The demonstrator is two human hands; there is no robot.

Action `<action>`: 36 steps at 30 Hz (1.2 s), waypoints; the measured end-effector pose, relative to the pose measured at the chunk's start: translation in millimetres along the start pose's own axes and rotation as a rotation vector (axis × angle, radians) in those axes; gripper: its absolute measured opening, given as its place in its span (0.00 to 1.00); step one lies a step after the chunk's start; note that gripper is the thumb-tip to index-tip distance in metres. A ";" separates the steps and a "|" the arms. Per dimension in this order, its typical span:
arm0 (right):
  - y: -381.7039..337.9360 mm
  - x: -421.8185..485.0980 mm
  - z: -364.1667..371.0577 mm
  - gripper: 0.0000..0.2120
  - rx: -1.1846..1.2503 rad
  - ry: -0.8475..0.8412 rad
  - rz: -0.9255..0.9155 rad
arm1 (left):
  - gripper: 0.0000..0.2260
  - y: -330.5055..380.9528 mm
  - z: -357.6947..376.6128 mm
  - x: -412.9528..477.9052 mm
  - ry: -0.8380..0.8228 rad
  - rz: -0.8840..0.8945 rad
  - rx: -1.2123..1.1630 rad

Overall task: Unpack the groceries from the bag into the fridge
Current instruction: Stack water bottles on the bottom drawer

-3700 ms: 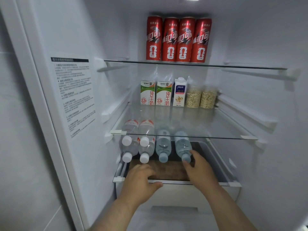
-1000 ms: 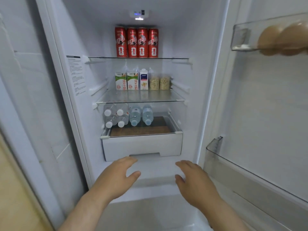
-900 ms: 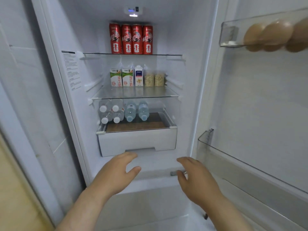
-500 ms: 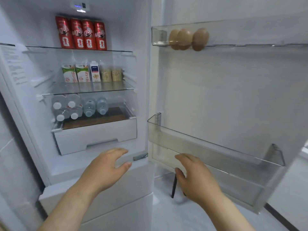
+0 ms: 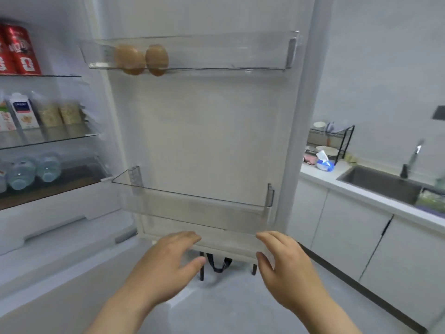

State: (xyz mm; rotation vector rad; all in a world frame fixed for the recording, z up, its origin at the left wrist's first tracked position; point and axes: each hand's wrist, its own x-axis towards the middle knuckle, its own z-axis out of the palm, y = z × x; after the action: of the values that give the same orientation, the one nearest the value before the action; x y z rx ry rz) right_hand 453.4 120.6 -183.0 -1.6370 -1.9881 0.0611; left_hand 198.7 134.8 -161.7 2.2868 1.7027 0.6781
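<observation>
**Both grips open and empty before the fridge door**

The left grip (image 5: pixel 166 268) and the right grip (image 5: pixel 286 268) are held out side by side, palms down. The fingers are loosely spread and the thumbs turn toward each other. Neither has hold of anything.

Just beyond them is the bottom edge of the open fridge door (image 5: pixel 204 141). Its clear lower door bin (image 5: pixel 192 209) hangs directly above the grips. In the gap between the two grips, under the door's edge, dark straps (image 5: pixel 219 265) loop near the floor (whatever they belong to is hidden behind the door).

High above the left grip, the upper door bin (image 5: pixel 228 53) holds brown eggs (image 5: pixel 142 59) at its left end.

Far to the left of the left grip is the fridge interior:
- red cans (image 5: pixel 20 51) on the top shelf
- cartons (image 5: pixel 22 114) and jars of oats (image 5: pixel 60 114) on the middle shelf
- water bottles (image 5: pixel 33 169) lying on their sides below

Well off to the right of the right grip, a counter (image 5: pixel 322 173) carries a sink (image 5: pixel 380 185) with a tap (image 5: pixel 413 160), and a dish rack (image 5: pixel 331 141).
</observation>
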 end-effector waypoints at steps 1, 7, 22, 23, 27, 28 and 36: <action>12.6 -6.0 -7.4 0.17 -0.009 -0.001 0.028 | 0.23 13.4 7.4 2.6 -0.016 0.014 -0.006; 83.0 -38.6 -59.0 0.18 -0.048 0.010 0.141 | 0.22 89.8 52.0 21.2 -0.114 0.124 -0.024; 216.8 -176.1 -193.1 0.22 -0.203 0.112 0.590 | 0.24 297.6 159.4 57.1 -0.251 0.564 -0.070; 221.7 -186.9 -200.4 0.22 -0.210 0.131 0.623 | 0.23 312.0 164.8 57.3 -0.267 0.599 -0.075; 232.7 -228.6 -228.5 0.22 -0.246 0.213 0.758 | 0.23 367.1 181.3 57.4 -0.311 0.735 -0.112; 233.9 -238.2 -234.9 0.22 -0.257 0.235 0.793 | 0.23 379.6 185.5 57.8 -0.328 0.763 -0.125; 229.9 -306.7 -258.1 0.22 -0.315 0.352 1.083 | 0.23 459.9 221.3 51.8 -0.521 0.980 -0.211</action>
State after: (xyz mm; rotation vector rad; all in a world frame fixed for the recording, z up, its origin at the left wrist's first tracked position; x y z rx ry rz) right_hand 802.8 -181.4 -169.7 -2.5293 -0.7099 -0.1358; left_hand 706.5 63.8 -145.0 2.7077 0.2191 0.3053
